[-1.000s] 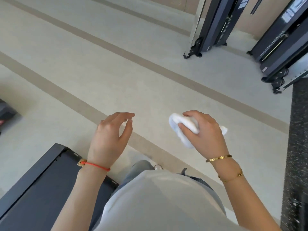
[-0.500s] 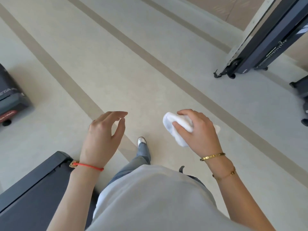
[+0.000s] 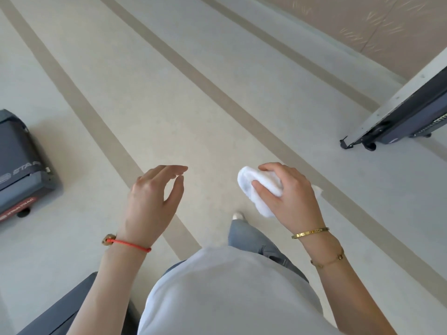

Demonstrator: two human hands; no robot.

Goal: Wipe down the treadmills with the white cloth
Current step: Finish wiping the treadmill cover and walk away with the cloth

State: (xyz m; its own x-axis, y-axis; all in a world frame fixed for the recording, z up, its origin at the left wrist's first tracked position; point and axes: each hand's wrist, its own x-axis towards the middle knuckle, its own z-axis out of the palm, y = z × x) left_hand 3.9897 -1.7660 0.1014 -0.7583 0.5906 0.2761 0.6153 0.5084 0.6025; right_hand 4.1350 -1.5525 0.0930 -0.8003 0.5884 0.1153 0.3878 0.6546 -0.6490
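Since half a second ago the view has swung left: the folded treadmill (image 3: 401,117) at far right has slid toward the edge, the grey treadmill (image 3: 21,165) at left shows more of its hood, and one foot (image 3: 238,215) has stepped forward between the hands.

Fingers and thumb of the right hand (image 3: 287,197) curl around the white cloth (image 3: 256,189), bunching it into a soft, fluffy wad that bulges out to the left of the thumb; a small corner pokes out on the hand's far right side. The cloth is held in the air, well apart from every treadmill. A flat gold bangle (image 3: 310,232) and a thin gold chain (image 3: 329,261) circle that wrist.

The left hand (image 3: 152,201) holds nothing, its fingers loosely extended and lying close together, thumb apart from them. A red cord bracelet (image 3: 128,244) with a small bead crosses its wrist.

Below the arms are a pale grey shirt (image 3: 229,291) and blue-grey trousers (image 3: 254,240). The smooth, speckled, cream floor (image 3: 193,105) carries long diagonal tan stripes.

The left treadmill is cut off by the frame, and its lettering is partly legible only. A dark flat slab (image 3: 63,310) at near left is mostly hidden by the left forearm and cropped. The folded treadmill at right shows only its wheeled base and pale rail.
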